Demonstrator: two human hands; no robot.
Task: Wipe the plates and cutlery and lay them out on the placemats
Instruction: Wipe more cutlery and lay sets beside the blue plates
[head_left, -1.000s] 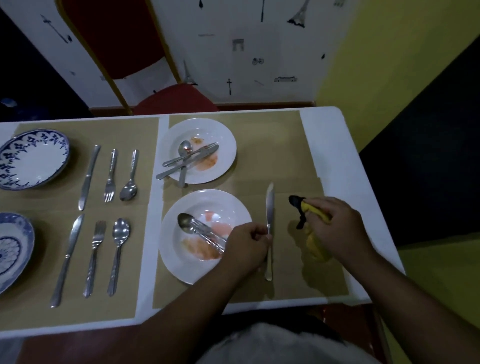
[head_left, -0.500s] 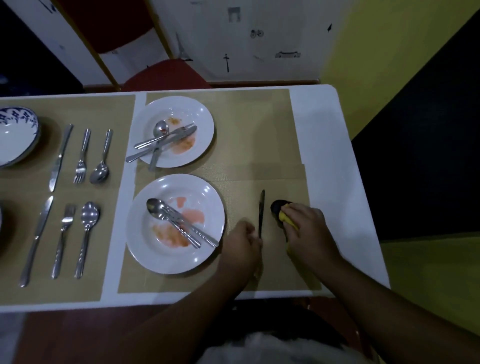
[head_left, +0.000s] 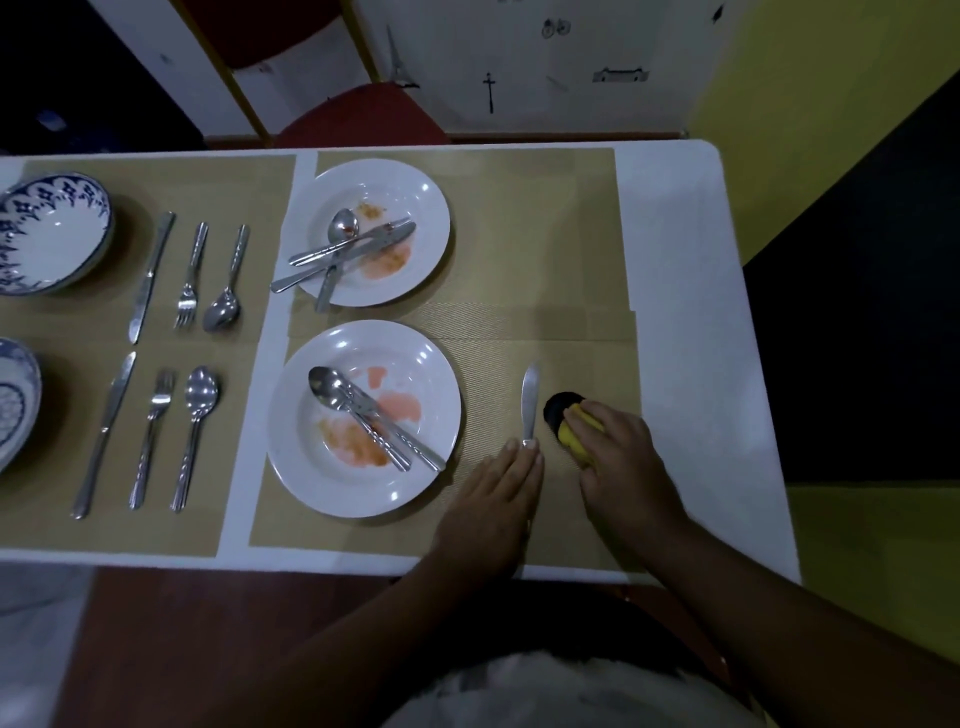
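A: Where is the knife (head_left: 530, 402) lying?
B: On the near mat (head_left: 483, 374), just right of the dirty plate (head_left: 311, 483). The left hand (head_left: 493, 499) is lying flat, fingers straight, pressing its handle.
A: And the right hand (head_left: 623, 457)?
B: Clutching a yellow cloth (head_left: 571, 435) beside the blade (black at its far end). I'd be squaring the knife to the plate before letting go.

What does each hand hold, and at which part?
The right hand grips the yellow-and-black wiping cloth by its yellow end. The left hand presses straight fingers on the handle of the silver metal knife.
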